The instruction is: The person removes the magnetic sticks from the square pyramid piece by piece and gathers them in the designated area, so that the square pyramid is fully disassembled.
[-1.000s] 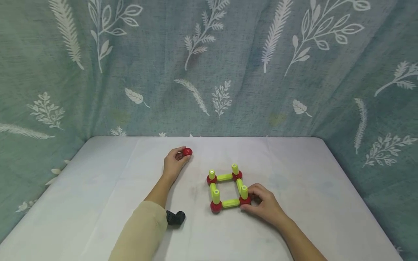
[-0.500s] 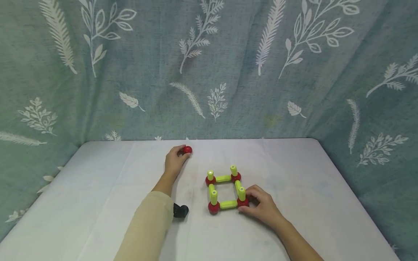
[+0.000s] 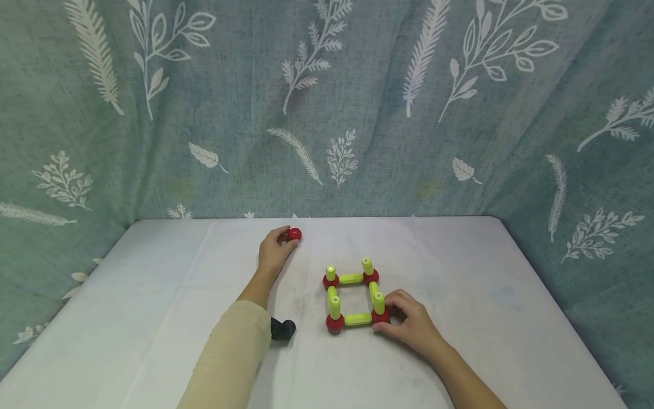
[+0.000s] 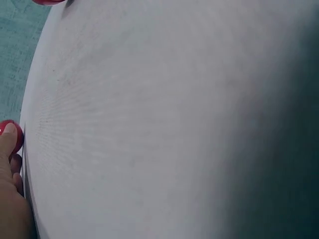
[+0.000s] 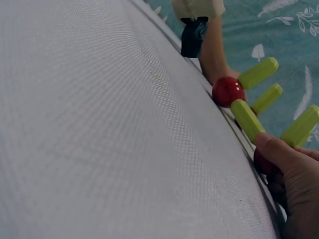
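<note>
Toward the back of the table, my left hand [image 3: 273, 250] pinches a loose red ball [image 3: 294, 234] between thumb and fingers; the left wrist view shows the thumb lying on that ball [image 4: 17, 137]. A square frame of yellow-green rods [image 3: 357, 319] joined by red balls lies flat to the right of it, with a short rod [image 3: 334, 307] standing up from each corner. With thumb and fingers, my right hand [image 3: 411, 321] grips the red ball [image 3: 380, 316] at the frame's near right corner. In the right wrist view the thumb touches a side rod [image 5: 246, 119].
A black device [image 3: 283, 329] juts out beside the left sleeve [image 3: 230, 349]. White cloth covers the table [image 3: 475, 295]. Behind and at the sides hangs a green-blue curtain [image 3: 378, 113] with white leaf prints.
The head view has shifted slightly. My left hand has moved a little farther back with the red ball. My right hand keeps its grip on the frame's corner ball.
</note>
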### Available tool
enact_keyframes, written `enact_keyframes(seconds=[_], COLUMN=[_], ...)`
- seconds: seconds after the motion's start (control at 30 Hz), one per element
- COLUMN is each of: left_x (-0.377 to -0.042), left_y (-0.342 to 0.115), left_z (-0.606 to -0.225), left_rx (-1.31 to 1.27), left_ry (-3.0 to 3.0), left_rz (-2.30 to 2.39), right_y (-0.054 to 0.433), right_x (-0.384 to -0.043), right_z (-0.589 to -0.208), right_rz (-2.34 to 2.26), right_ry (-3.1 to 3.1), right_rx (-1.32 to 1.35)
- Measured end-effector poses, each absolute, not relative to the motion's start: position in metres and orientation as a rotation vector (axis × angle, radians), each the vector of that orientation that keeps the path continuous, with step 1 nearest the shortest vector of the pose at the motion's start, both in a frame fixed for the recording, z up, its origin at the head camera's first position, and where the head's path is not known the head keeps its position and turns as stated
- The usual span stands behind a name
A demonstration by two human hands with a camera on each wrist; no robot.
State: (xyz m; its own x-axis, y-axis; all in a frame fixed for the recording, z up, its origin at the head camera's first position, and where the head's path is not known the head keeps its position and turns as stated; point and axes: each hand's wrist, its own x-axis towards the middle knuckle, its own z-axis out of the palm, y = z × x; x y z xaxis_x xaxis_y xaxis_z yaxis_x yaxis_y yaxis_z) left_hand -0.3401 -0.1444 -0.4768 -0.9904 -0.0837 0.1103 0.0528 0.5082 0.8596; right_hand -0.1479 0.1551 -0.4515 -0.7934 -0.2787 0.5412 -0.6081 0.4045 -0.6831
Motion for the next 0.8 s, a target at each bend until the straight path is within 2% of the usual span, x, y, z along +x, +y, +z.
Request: enact_keyframes(seconds=[0.2, 0.47, 0.8], left_x=[-0.334, -0.311, -0.272], left_y=[-0.146, -0.138, -0.13], left_z=[-0.477, -0.479, -0.478], left_rx=[0.052, 0.193, 0.064], left_ry=[-2.519, -2.412, -2.413], left_rz=[-1.562, -1.621, -1.753], right_y=[0.155, 0.156, 0.152], right_x=[-0.148, -0.146, -0.147], right_z=[-0.449, -0.45, -0.451], right_rz=[1.33, 1.314, 1.347], right_ry=[-2.31, -2.355, -2.33], right_rx=[0.779, 0.74, 0.755])
